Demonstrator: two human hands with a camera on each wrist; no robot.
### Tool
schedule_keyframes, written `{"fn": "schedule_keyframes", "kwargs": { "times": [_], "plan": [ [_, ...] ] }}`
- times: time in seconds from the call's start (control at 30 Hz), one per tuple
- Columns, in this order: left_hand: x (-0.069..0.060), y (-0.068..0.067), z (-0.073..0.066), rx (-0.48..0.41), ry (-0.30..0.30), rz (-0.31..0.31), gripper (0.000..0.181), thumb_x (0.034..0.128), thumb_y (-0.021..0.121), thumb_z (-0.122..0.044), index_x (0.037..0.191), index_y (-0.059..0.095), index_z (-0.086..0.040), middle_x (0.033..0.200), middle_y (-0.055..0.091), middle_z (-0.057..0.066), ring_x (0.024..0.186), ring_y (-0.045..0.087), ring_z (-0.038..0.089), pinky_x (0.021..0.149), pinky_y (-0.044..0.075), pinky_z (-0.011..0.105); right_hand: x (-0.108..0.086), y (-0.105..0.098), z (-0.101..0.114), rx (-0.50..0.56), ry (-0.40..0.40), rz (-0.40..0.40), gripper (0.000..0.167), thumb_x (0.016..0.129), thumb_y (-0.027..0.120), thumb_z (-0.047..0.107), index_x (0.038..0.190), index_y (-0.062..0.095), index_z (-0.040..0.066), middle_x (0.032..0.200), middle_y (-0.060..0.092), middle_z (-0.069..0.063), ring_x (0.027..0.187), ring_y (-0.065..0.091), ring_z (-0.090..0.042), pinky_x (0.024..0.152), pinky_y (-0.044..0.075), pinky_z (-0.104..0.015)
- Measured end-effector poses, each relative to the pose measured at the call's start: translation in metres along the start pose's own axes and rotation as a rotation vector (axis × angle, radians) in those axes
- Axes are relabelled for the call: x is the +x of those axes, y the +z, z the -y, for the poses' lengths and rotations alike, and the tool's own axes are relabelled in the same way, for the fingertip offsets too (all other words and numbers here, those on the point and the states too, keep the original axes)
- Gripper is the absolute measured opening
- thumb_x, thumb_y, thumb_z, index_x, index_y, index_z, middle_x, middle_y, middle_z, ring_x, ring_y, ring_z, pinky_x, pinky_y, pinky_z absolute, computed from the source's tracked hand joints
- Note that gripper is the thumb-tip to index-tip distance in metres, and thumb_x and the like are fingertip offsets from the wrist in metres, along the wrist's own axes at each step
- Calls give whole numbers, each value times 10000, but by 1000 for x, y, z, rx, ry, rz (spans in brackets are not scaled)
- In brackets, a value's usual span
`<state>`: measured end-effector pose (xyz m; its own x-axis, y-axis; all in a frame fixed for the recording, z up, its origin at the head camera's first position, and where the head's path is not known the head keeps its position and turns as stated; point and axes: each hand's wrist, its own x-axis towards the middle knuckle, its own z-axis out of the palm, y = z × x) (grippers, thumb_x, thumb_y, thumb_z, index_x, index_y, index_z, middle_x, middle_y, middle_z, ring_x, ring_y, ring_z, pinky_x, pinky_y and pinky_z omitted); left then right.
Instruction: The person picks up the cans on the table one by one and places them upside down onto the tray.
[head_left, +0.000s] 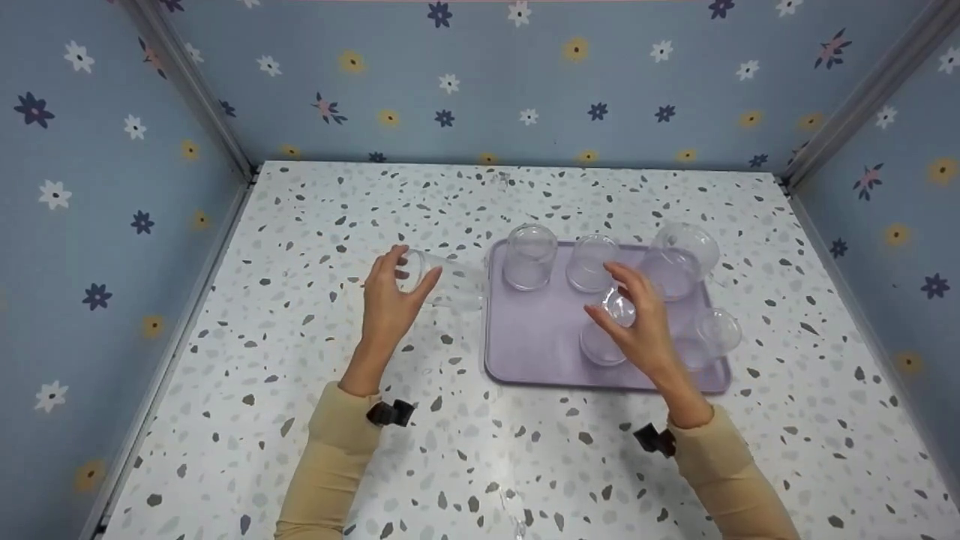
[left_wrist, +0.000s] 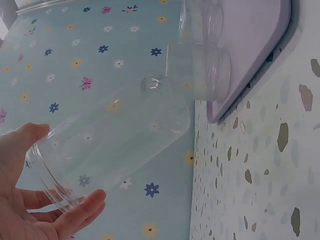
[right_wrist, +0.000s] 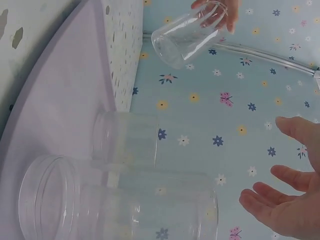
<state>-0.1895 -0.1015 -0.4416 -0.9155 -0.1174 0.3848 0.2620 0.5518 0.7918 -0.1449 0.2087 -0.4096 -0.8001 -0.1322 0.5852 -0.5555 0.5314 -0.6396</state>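
Observation:
A clear, wide-mouthed plastic jar (head_left: 456, 283) is held by its ringed rim end between the thumb and fingers of my left hand (head_left: 390, 300). It is tilted in the air left of the lilac tray (head_left: 525, 337), base towards the tray. The left wrist view shows nothing inside this jar (left_wrist: 115, 135). My right hand (head_left: 639, 322) hovers above a clear jar (head_left: 602, 346) on the tray, fingers parted. In the right wrist view a gap separates the right hand (right_wrist: 295, 195) from the standing jar (right_wrist: 145, 200), whose ringed rim is down on the tray.
More clear jars stand on the tray: one at back left (head_left: 529, 259), one at back middle (head_left: 592, 262), one at back right (head_left: 679, 262) and one at front right (head_left: 709, 337). Speckled tabletop (head_left: 315, 225) surrounds the tray. Flower-patterned panels (head_left: 480, 82) enclose the back and sides.

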Motion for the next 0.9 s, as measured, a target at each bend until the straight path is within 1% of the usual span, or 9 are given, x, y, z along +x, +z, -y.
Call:
{"fn": "schedule_keyframes", "kwargs": {
  "times": [0.13,0.23,0.43,0.47,0.63,0.67,0.7,0.8,0.9],
  "plan": [
    [-5,5,-6,-52,19,-11,583,783,647,-392,1170,512,23,984,539,145,833,532,217,717,447,335,2,2,16,42,9,5,521,685,704,-79,1147,473,-149,1132,484,-284,1032,480,-356,846,435,-337],
    [-8,9,-9,-96,37,-15,553,789,643,-381,1156,524,16,978,548,134,819,548,202,704,462,328,2,5,18,98,15,7,508,695,689,-93,1149,468,-152,1131,481,-279,1037,484,-348,831,443,-385],
    [-14,18,-12,-202,74,-20,493,815,619,-343,1123,537,33,948,563,147,788,568,203,695,479,385,1,15,14,230,36,24,496,719,660,-108,1166,451,-155,1151,468,-264,1046,487,-289,820,450,-398],
    [-15,17,-18,-224,73,-15,466,824,616,-302,1117,533,52,945,563,169,788,570,229,706,475,404,1,17,14,246,37,27,495,722,657,-110,1168,449,-157,1153,468,-262,1043,489,-289,814,450,-416],
    [-20,25,-20,-277,48,19,475,843,575,-341,1104,539,54,937,575,166,789,570,237,743,467,387,0,24,13,308,49,41,495,727,642,-124,1174,433,-169,1166,452,-282,1036,489,-343,796,459,-424],
    [-21,26,-21,-283,36,29,472,846,570,-343,1106,540,50,939,575,157,788,570,233,735,470,371,-1,26,13,318,51,45,497,728,639,-127,1175,429,-171,1171,446,-287,1036,486,-356,795,460,-425],
    [-21,29,-16,-286,28,36,489,844,561,-382,1110,545,29,938,577,134,782,570,210,722,473,346,-1,27,13,325,53,49,498,728,637,-130,1177,425,-174,1176,441,-296,1039,483,-364,794,461,-425],
    [-24,32,-17,-316,2,61,426,854,561,-319,1118,545,15,947,569,119,780,570,218,708,463,326,-3,30,15,342,63,75,512,732,636,-125,1189,410,-174,1190,425,-310,1059,472,-373,797,450,-459],
    [-25,35,-17,-340,-4,78,364,862,557,-227,1129,539,19,961,565,134,787,572,251,725,447,352,-3,32,15,346,73,105,541,731,645,-112,1208,396,-164,1209,416,-304,1076,463,-375,804,443,-472]
  ]
}}
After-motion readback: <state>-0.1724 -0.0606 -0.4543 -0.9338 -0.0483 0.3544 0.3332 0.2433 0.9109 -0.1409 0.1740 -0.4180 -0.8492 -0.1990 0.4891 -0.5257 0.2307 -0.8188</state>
